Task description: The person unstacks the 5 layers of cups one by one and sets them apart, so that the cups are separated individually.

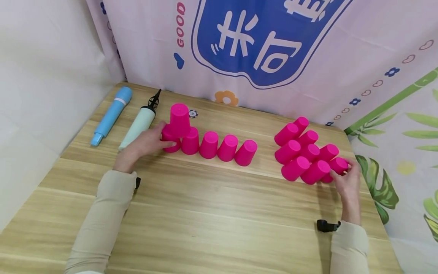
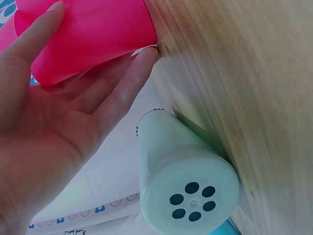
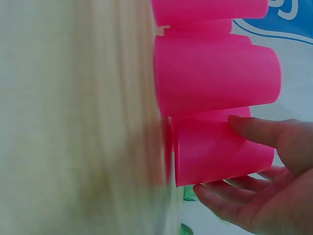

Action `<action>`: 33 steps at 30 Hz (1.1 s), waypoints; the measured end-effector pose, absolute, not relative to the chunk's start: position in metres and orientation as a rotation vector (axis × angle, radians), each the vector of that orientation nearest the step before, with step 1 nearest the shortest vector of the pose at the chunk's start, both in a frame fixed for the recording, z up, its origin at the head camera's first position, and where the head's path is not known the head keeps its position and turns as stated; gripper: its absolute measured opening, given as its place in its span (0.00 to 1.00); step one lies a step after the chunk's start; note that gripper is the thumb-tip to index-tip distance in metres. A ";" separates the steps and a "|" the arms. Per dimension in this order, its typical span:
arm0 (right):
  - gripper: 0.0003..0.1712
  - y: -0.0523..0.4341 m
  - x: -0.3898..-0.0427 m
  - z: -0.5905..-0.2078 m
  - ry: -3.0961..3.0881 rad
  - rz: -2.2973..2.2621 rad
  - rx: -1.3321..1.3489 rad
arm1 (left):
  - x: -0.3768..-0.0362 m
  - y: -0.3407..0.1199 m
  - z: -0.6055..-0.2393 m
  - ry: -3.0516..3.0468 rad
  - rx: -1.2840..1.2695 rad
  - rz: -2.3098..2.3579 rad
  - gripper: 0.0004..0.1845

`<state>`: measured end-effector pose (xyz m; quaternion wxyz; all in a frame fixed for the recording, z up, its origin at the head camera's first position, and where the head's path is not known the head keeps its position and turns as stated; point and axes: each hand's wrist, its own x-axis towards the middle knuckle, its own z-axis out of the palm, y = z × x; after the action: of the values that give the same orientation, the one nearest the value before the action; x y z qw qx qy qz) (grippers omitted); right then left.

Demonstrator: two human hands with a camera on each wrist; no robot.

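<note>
Upside-down pink cups point(image 1: 208, 145) stand in a row on the table's middle left. One more upside-down pink cup point(image 1: 179, 120) rests higher, over the two leftmost. My left hand point(image 1: 147, 142) holds the leftmost cup point(image 1: 172, 145), thumb on its near side; in the left wrist view the fingers lie along the other side of the pink cup point(image 2: 98, 39). At the right, my right hand point(image 1: 349, 182) grips the outermost cup point(image 1: 338, 165) of a cluster of upside-down pink cups point(image 1: 295, 168). In the right wrist view thumb and fingers span this cup point(image 3: 215, 152).
A pale green hand pump point(image 1: 140, 121) with a black nozzle lies left of the row. Farther left is a blue tube-shaped pump point(image 1: 113, 114). A small round chip point(image 1: 193, 113) lies behind the row. A printed curtain point(image 1: 154, 45) hangs along the wooden table's point(image 1: 219, 220) back edge.
</note>
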<state>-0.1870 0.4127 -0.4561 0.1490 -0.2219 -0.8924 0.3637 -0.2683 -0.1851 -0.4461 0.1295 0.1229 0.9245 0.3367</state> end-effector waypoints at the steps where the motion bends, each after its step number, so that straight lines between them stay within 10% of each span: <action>1: 0.37 0.413 -0.187 -0.458 -2.566 1.053 -0.644 | -0.268 -0.185 -0.446 2.690 0.353 0.979 0.33; 19: 0.48 0.407 -0.162 -0.434 -2.631 1.103 -0.643 | -0.269 -0.185 -0.446 2.684 0.351 0.957 0.34; 33: 0.25 0.264 -0.165 -0.384 -2.381 1.090 0.049 | -0.268 -0.186 -0.442 2.697 0.384 0.960 0.33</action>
<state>-0.1654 0.2643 -0.3843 0.2584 0.0181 -0.8783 0.4019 -0.2676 -0.1858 -0.4421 0.1263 0.1320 0.9262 0.3297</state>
